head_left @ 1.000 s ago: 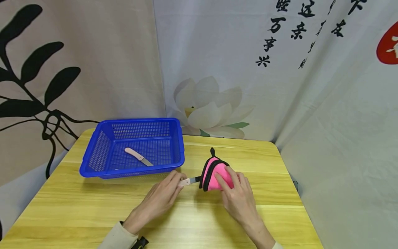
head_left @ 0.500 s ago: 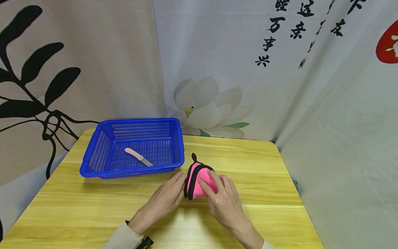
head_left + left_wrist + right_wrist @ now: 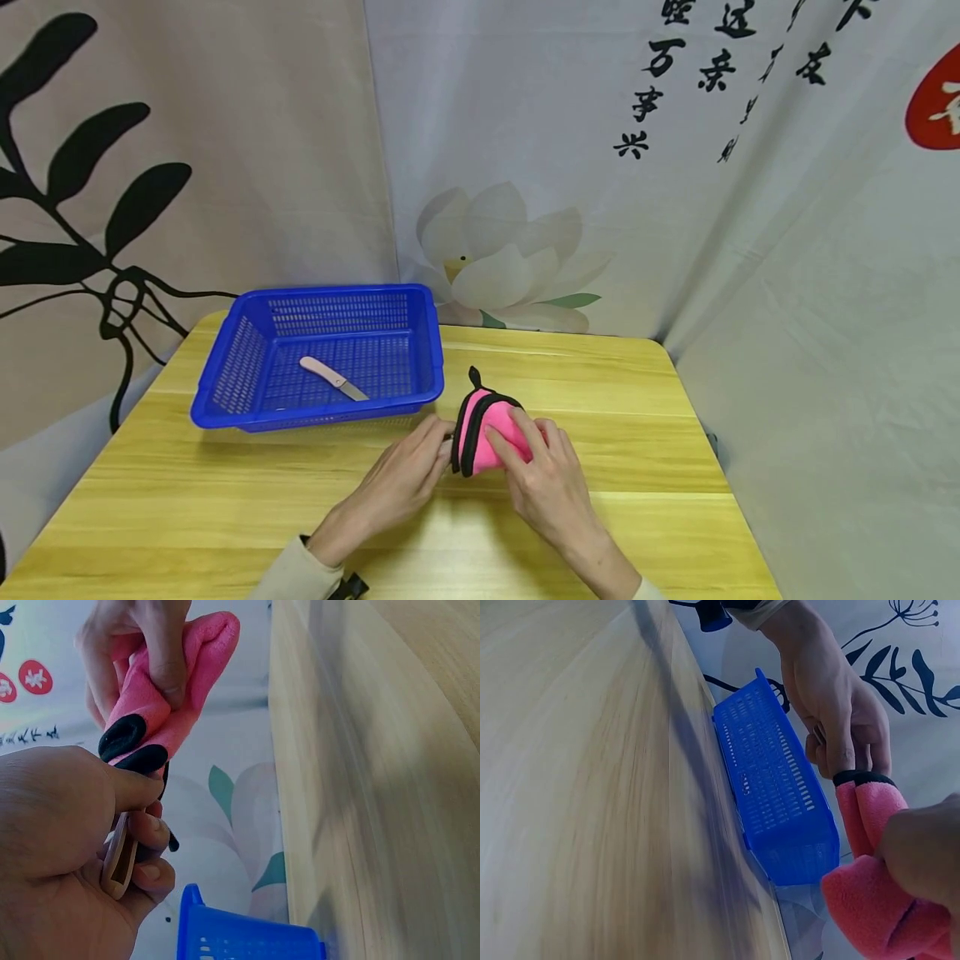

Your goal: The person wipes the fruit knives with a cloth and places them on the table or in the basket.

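Note:
My left hand (image 3: 405, 468) grips a pale-handled folding knife (image 3: 120, 859) by its handle. In the head view only a bit of that handle shows between the fingers and a pink cloth (image 3: 504, 423). Black trim edges the cloth, and a black loop (image 3: 475, 377) sticks up from its top. My right hand (image 3: 551, 492) pinches the folded cloth from the right, thumb and fingers pressing into it. The cloth's trimmed edge meets the left fingertips in the left wrist view. The blade is hidden, apparently between the cloth's folds.
A blue plastic basket (image 3: 431, 375) stands at the back left of the wooden table (image 3: 637, 450). Inside it lies another pale-handled knife (image 3: 332, 377), its blade out. Printed curtains (image 3: 525, 108) hang behind and beside the table.
The right hand has brought the cloth left along the knife up to the left fingers, then a little back right. The length of blade visible earlier is now covered.

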The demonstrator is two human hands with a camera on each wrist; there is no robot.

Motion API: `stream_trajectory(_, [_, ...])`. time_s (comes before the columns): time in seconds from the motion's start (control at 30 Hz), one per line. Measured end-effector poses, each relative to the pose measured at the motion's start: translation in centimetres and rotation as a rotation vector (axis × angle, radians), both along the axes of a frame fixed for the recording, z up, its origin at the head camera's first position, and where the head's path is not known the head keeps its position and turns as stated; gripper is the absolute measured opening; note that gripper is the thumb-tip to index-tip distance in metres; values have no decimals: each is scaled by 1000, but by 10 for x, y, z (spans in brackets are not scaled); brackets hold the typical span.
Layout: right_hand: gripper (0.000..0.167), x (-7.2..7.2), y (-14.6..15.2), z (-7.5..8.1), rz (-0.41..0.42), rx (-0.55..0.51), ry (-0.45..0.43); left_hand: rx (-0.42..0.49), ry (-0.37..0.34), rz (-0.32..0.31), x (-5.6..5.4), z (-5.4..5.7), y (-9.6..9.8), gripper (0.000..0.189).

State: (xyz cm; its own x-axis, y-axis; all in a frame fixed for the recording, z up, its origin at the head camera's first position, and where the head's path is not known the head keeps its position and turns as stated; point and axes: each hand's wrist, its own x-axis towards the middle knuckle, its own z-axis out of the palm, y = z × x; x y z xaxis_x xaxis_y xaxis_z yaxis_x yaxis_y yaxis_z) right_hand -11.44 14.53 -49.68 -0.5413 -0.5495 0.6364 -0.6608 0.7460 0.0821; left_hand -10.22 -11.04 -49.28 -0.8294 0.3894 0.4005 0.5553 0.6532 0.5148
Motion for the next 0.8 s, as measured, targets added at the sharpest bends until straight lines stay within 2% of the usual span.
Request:
stream_trajectory(0.37, [48,-8,16,-7,-5,-52,40,3,-33,6,2,1,-3,19])
stream_trajectory(0.53, [48,-9,23,-7,-11,-59,32,10,-38,4,3,1,-5,20])
stream_trajectory(0.8, [51,-11,32,-7,-70,-76,38,11,-87,29,2,0,-9,21])
